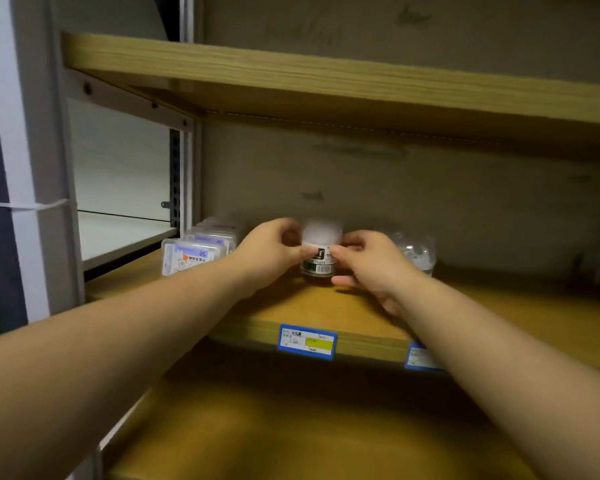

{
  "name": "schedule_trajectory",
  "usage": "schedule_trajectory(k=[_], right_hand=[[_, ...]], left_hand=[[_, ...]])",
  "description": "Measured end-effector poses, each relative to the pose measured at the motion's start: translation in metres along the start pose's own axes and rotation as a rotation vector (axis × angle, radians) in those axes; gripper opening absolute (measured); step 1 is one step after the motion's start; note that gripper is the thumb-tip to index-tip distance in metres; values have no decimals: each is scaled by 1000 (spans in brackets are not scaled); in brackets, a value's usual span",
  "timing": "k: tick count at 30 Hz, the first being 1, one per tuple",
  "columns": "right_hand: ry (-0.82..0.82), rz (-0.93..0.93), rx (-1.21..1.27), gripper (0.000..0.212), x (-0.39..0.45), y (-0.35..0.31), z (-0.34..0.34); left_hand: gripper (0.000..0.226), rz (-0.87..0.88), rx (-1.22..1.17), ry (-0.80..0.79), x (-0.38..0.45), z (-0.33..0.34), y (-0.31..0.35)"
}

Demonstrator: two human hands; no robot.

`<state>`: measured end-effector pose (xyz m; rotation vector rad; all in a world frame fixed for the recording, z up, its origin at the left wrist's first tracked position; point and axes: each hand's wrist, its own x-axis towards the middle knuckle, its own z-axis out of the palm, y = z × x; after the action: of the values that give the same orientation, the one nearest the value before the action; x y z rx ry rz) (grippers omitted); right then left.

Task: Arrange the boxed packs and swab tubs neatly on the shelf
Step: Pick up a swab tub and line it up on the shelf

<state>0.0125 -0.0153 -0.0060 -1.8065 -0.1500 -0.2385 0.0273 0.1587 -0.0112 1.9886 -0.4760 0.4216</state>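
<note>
Both hands clamped on one upright swab tub (318, 252), left hand (271, 252) and right hand (368, 263) flanking it, equally near. Standing mid-shelf (326, 313), boxed packs (194, 254) leftward; another tub (414, 252), probably, rightward.

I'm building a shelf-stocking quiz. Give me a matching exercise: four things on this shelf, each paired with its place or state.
Things:
1. Labelled round tub
2. Row of boxed packs
3. Clear plastic tub
4. Blue and yellow price tag

Places or states:
A. On the shelf's front edge
B. Gripped between the left hand and the right hand
C. At the left end of the shelf
D. Behind the right hand, untouched

Pairs: 1-B, 2-C, 3-D, 4-A
</note>
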Motion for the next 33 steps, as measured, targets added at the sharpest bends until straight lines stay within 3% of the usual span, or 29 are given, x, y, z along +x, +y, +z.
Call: schedule_trajectory(k=[6, 16, 20, 25, 28, 31, 33], right_hand=[[26, -4, -66, 27, 19, 28, 2], [-6, -33, -116, 31, 21, 31, 0], [1, -41, -111, 44, 20, 32, 0], [38, -38, -107, 43, 14, 28, 1], [99, -49, -102, 49, 7, 22, 7], [87, -44, -168, 62, -10, 13, 1], [0, 1, -67, 59, -33, 4, -12]], left_hand=[[41, 39, 161, -41, 20, 12, -27], [39, -2, 114, -58, 24, 14, -34], [59, -11, 79, -55, 23, 13, -35], [35, 17, 96, -56, 20, 13, -31], [29, 42, 166, 67, 15, 12, -21], [57, 41, 375, 170, 3, 8, -10], [55, 85, 490, 220, -12, 4, 1]])
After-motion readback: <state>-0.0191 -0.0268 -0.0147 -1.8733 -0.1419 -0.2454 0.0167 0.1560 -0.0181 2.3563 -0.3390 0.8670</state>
